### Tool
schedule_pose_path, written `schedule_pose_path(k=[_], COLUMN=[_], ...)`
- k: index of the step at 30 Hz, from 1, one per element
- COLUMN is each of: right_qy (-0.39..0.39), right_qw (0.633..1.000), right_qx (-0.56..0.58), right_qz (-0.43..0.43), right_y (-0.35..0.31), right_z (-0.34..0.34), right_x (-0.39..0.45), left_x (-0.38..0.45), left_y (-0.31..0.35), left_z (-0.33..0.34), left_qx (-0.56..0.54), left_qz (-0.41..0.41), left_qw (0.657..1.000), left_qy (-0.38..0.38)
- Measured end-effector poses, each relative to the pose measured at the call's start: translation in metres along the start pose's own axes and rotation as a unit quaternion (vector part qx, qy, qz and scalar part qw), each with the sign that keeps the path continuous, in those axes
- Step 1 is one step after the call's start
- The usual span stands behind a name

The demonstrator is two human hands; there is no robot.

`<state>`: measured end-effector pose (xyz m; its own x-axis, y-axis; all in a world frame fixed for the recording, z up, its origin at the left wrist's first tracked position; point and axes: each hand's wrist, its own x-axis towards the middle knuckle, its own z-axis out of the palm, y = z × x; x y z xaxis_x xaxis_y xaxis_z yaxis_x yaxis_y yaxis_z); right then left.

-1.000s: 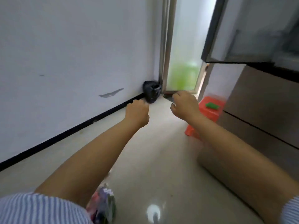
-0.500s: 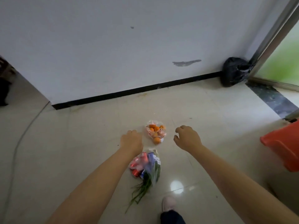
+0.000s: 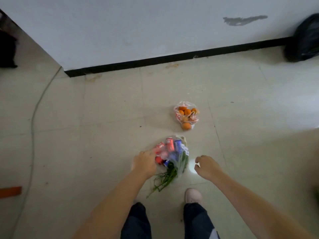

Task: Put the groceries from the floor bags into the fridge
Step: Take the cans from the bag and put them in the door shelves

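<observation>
Two clear plastic bags lie on the pale tiled floor. The nearer bag [image 3: 172, 152] holds red and blue drink cans and a bunch of green stalks that trails toward my feet. The farther bag [image 3: 186, 114] holds several oranges. My left hand [image 3: 144, 164] reaches down to the left edge of the can bag, fingertips at the red cans; whether it grips the plastic I cannot tell. My right hand [image 3: 206, 167] hovers just right of that bag, fingers loosely curled, holding nothing. The fridge is out of view.
A white wall with a black skirting board [image 3: 172, 58] runs behind the bags. A black rubbish bag [image 3: 303, 40] sits at the far right. A grey cable [image 3: 33, 121] trails along the floor on the left. My feet [image 3: 193, 195] stand just behind the can bag.
My view has swung from the fridge and doorway down to the floor. Both hands have dropped toward the bag of cans, the left one reaching its edge.
</observation>
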<state>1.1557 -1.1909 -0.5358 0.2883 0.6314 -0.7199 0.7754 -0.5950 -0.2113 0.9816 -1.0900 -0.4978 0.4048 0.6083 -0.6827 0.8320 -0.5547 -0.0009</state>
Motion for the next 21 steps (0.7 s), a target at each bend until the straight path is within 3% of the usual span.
schedule_pose_path(k=[7,13,16,21], right_qy=[-0.008,0.011,0.023,0.059], right_qw=[0.993,0.98,0.979,0.974], right_qx=[0.093,0.151,0.156,0.174], right_qz=[0.067,0.127,0.13,0.136], right_y=[-0.068,-0.153,-0.175,-0.169], right_z=[0.054,0.103,0.124,0.173], right_x=[0.044,0.069,0.086,0.133], left_x=[0.062,0.116,0.148,0.208], left_y=[-0.077,-0.165,-0.177,-0.166], left_z=[0.012,0.016,0.022,0.075], left_qx=[0.053,0.193,0.236,0.248], left_qz=[0.107,0.23,0.272,0.286], left_qw=[0.993,0.954,0.933,0.926], left_qy=[-0.003,-0.018,-0.009,-0.003])
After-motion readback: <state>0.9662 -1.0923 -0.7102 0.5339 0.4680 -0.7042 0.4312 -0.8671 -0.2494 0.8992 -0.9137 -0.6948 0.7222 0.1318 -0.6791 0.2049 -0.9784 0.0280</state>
